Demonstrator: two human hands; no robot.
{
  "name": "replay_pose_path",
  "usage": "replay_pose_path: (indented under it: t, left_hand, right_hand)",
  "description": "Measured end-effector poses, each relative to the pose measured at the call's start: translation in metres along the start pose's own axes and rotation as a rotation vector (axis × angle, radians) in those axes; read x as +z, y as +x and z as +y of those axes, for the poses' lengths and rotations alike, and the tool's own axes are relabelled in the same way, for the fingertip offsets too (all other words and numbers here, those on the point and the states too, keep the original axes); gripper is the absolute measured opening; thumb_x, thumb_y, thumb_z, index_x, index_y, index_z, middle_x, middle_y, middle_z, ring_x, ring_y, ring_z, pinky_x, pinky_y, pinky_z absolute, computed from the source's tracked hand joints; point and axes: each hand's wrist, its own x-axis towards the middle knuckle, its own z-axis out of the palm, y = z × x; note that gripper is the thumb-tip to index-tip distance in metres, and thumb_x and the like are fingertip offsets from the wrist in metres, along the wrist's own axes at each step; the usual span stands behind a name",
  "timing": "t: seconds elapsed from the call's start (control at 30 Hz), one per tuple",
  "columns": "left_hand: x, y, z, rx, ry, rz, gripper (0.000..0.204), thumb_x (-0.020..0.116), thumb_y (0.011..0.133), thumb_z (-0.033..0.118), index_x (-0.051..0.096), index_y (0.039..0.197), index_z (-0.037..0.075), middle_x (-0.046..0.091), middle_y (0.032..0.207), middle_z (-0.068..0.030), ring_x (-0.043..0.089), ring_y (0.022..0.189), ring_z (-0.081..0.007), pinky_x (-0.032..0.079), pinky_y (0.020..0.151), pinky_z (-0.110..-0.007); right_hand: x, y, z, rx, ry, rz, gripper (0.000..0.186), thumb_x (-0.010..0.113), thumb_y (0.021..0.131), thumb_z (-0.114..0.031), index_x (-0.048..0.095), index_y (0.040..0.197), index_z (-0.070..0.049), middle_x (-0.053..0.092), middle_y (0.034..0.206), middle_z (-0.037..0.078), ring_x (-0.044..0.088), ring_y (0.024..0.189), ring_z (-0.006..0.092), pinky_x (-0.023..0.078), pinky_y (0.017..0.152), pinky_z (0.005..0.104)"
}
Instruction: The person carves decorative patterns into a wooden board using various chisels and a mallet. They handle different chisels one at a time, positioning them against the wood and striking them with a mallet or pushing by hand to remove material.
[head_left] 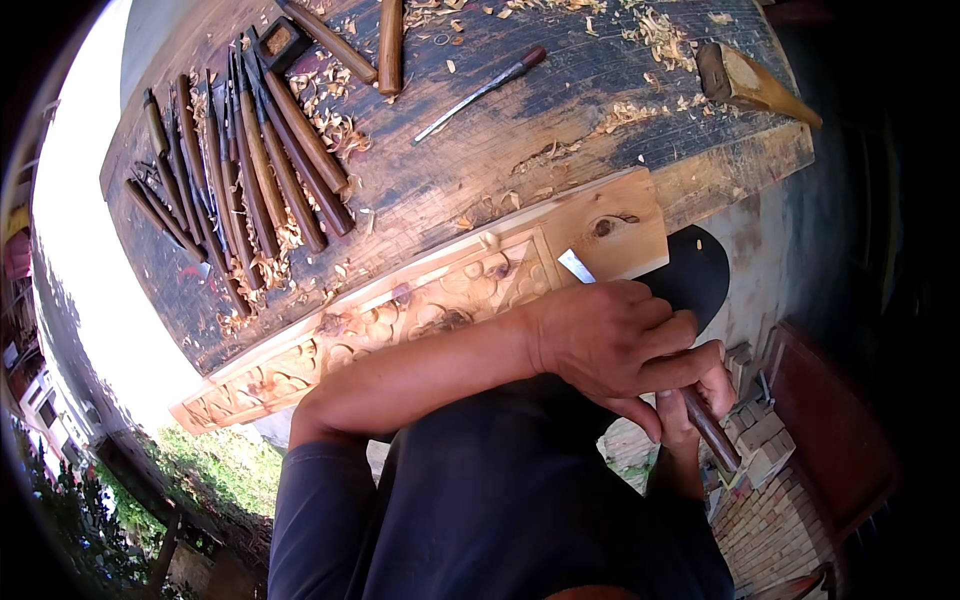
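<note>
The chisel (712,432) could slip and scratch the carved board (440,300), if the push is too strong or the knot (604,228) turns the blade (576,266). Whether the blade touches wood is not possible to tell. The board lies along the near edge of the table (600,85), its plain end toward the near right corner. The 2 hands are closed: the left hand (615,335) curls over the shaft behind the blade, the right hand (715,375) grips around the handle.

bright daylight, blown-out glare at left, black corners, fisheye-bent edges, dim right side, workbench (575,85) fairly sharp
</note>
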Motion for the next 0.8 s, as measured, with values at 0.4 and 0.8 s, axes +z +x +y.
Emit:
replay_pose_path:
  t: [0.4, 0.8]
  left_hand:
    - [-0.023, 0.001, 0.012, -0.149, -0.064, -0.021, 0.095, 0.076, 0.07, 0.086, 0.072, 0.12, 0.006, 0.055, 0.08, -0.0014, 0.057, 0.062, -0.0205, 0.041, 0.054, -0.037]
    - [-0.03, -0.003, -0.004, -0.131, -0.105, -0.021, 0.092, 0.08, 0.068, 0.086, 0.071, 0.115, 0.006, 0.051, 0.073, 0.0, 0.056, 0.056, -0.021, 0.041, 0.05, -0.037]
  right_hand:
    - [0.026, 0.009, -0.006, -0.166, -0.005, 0.07, 0.03, 0.074, 0.098, -0.021, 0.073, 0.113, 0.004, 0.076, 0.085, 0.011, 0.072, 0.07, 0.0188, 0.057, 0.065, 0.0339]
    - [0.023, 0.044, -0.018, -0.271, -0.103, -0.078, 0.024, 0.068, 0.096, -0.005, 0.074, 0.115, 0.009, 0.078, 0.082, 0.016, 0.077, 0.069, 0.0281, 0.06, 0.066, 0.0379]
